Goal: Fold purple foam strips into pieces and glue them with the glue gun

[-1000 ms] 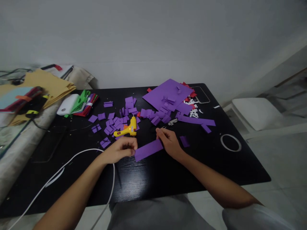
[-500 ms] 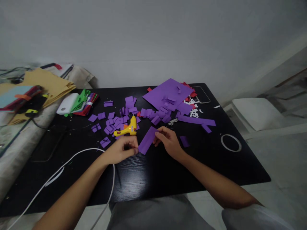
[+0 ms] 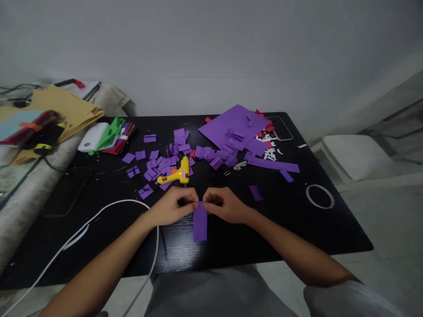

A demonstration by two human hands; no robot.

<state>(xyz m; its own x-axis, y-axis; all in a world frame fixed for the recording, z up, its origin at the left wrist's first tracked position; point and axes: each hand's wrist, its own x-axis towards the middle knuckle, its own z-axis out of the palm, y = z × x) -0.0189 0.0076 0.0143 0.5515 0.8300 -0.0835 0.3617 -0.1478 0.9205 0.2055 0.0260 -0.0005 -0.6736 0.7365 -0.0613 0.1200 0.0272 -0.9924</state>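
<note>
Between my hands hangs a purple paper strip, its long side pointing toward me over the black table. My left hand pinches the strip's top left corner between thumb and fingers. Close beside it, my right hand pinches the top right corner the same way. Just beyond my left hand lies a yellow glue gun among many small folded purple paper pieces. A pair of scissors rests past my right hand, its dark parts hard to make out. A single purple piece lies right of my right hand.
A large purple sheet lies at the back, with red and white scraps beside it. A tape ring sits at right. Bundled coloured strips stand back left. A white cable loops under my left arm.
The purple strip has turned from slanting between my hands to hanging lengthwise toward me. My hands have come together at its far end, the right one moving lower and left.
</note>
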